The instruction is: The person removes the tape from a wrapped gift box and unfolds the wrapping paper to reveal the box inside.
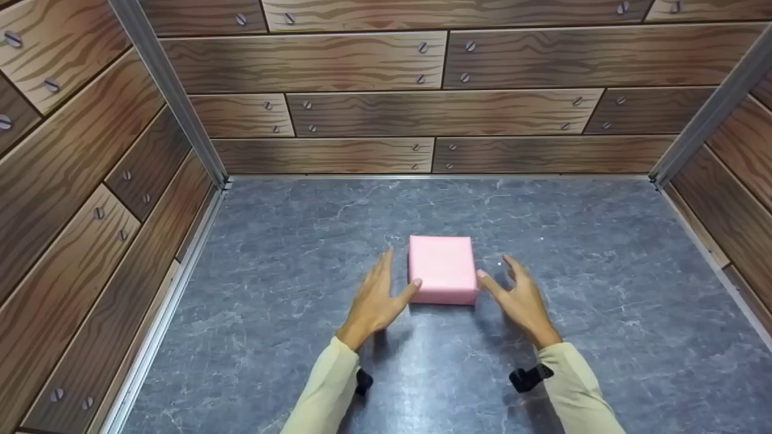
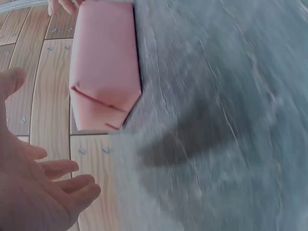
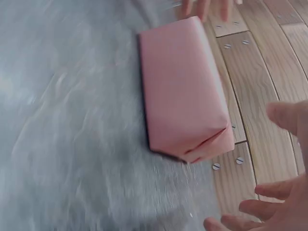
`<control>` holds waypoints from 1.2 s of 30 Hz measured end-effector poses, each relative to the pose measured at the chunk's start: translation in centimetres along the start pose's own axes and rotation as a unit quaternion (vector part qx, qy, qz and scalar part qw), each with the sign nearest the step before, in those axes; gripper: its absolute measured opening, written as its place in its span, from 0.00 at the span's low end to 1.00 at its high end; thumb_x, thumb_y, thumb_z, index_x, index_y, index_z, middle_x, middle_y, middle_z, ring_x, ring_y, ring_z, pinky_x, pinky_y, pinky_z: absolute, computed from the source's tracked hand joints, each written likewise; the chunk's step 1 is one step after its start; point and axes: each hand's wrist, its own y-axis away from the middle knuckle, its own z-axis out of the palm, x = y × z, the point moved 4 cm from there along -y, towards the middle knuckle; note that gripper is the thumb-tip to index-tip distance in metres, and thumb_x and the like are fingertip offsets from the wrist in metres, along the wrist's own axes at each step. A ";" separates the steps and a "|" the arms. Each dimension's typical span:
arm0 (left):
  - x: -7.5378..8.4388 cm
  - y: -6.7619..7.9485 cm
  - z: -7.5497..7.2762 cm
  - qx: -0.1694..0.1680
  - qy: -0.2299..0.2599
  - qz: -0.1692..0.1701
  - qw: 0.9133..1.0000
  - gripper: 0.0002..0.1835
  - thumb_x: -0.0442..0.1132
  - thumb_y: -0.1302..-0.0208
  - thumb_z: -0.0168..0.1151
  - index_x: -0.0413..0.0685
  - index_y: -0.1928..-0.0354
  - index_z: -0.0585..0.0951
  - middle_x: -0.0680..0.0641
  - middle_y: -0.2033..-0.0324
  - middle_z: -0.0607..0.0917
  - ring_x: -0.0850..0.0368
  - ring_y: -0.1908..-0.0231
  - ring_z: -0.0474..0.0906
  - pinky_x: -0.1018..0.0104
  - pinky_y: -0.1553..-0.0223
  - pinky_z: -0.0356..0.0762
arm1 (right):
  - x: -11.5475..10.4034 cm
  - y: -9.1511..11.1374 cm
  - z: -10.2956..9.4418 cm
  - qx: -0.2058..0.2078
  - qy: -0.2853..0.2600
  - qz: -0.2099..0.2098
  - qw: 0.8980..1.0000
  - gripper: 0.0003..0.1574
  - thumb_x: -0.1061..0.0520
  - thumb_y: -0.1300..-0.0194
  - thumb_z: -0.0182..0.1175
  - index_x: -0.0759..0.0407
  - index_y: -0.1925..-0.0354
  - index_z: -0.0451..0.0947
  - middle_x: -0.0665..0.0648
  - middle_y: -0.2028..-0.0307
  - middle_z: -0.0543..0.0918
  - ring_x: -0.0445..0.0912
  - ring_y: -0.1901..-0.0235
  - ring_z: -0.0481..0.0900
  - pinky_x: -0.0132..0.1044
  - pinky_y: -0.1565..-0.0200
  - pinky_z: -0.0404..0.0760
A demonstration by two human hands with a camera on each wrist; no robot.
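Observation:
A box wrapped in pink paper [image 1: 442,268] sits on the grey marbled surface between the two hands. Folded paper flaps show on the end of the pink box [image 2: 103,108] in the left wrist view, and on its other end in the right wrist view. The left hand [image 1: 375,298] is spread at the box's left side, its thumb tip near the front left corner; whether it touches cannot be made out. On the other side the right hand [image 1: 523,299] has fingers extended, thumb pointing at the box's right edge. Neither hand grips anything.
Wood-patterned panels form a back wall [image 1: 362,114], a left wall [image 1: 90,229] and a right wall [image 1: 742,169] around the grey surface [image 1: 289,253]. Metal strips run along the corners and edges. Black wrist devices [image 1: 531,378] sit at both sleeve cuffs.

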 end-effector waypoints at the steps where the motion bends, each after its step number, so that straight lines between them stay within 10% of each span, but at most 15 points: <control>1: 0.1 -0.2 0.2 -0.003 0.012 -0.003 1.000 0.53 0.74 0.33 0.48 0.49 0.19 0.46 0.39 0.22 0.52 0.37 0.23 0.49 0.38 0.26 0.46 | 0.1 -0.2 0.0 -0.004 -0.021 0.014 1.000 0.56 0.37 0.30 0.61 0.68 0.22 0.49 0.71 0.24 0.55 0.67 0.27 0.57 0.59 0.29 0.62; 11: -0.3 -2.0 1.6 0.012 0.157 -0.067 0.985 0.47 0.64 0.32 0.58 0.48 0.20 0.55 0.38 0.26 0.64 0.40 0.28 0.61 0.42 0.30 0.62 | 0.5 -1.6 1.1 -0.019 -0.183 0.106 0.977 0.50 0.46 0.30 0.64 0.69 0.24 0.54 0.69 0.26 0.61 0.58 0.40 0.73 0.41 0.45 0.81; 36: -0.9 -3.3 3.3 0.025 0.299 -0.111 0.948 0.28 0.46 0.30 0.63 0.35 0.35 0.75 0.38 0.46 0.83 0.51 0.49 0.82 0.62 0.53 0.83 | 1.2 -2.4 3.8 -0.051 -0.271 0.146 0.950 0.42 0.48 0.28 0.63 0.76 0.31 0.63 0.65 0.48 0.79 0.43 0.59 0.83 0.39 0.53 0.86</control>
